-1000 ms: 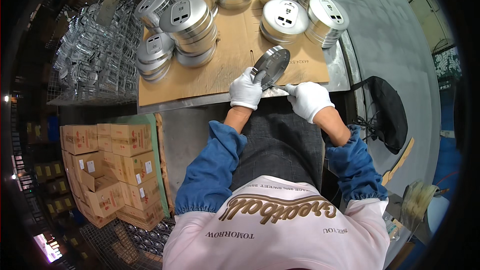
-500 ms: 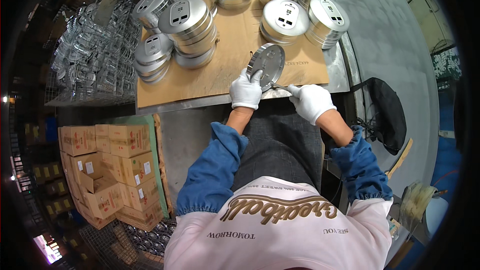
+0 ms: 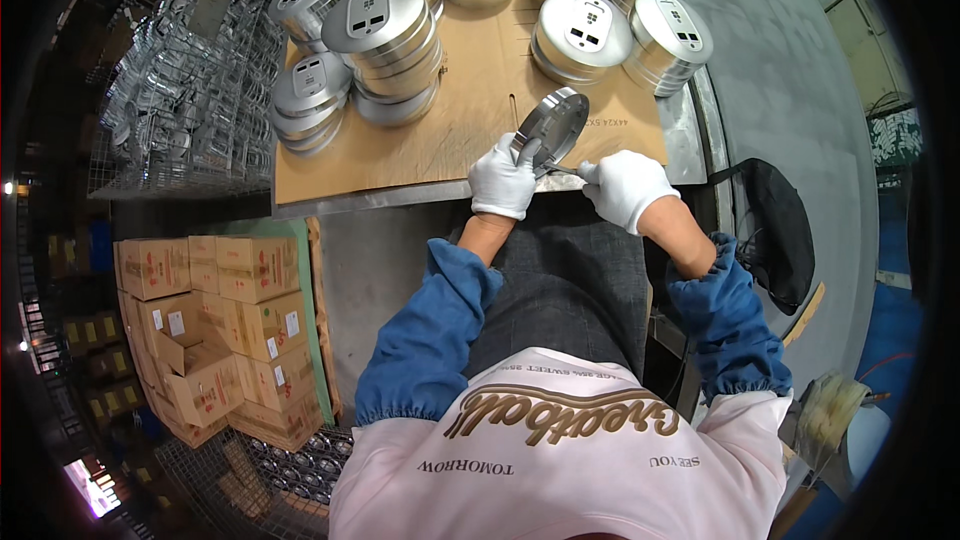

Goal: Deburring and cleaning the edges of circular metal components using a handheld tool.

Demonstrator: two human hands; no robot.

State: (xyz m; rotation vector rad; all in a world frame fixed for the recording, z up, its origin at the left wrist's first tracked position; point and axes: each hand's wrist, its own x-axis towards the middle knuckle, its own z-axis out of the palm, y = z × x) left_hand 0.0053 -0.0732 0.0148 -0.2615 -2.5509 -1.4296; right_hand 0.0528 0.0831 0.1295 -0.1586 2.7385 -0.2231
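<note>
A round, shallow metal cover (image 3: 560, 122) is tilted on its edge near the table's front, its hollow side partly showing. My left hand (image 3: 503, 182), in a white glove, grips its left rim between thumb and fingers. In my gloved right hand (image 3: 630, 190) is a slim metal tool (image 3: 564, 171), its tip reaching to the cover's lower rim. Whether the tip touches the metal, and what kind of tool it is, I cannot make out. Similar silver covers with oval plates and square cut-outs stand in stacks (image 3: 376, 25) farther back, left and right (image 3: 583, 32).
A cardboard sheet (image 3: 470, 150) covers the metal-edged table. At the left is a wire basket (image 3: 190, 100) full of shiny metal parts. Below it, cardboard boxes (image 3: 265, 325) are piled up. A black bag (image 3: 775, 230) hangs by the table's right side.
The cover has turned in my left hand, so less of its hollow side shows. Both hands sit slightly farther right in the picture; the whole view has shifted a little.
</note>
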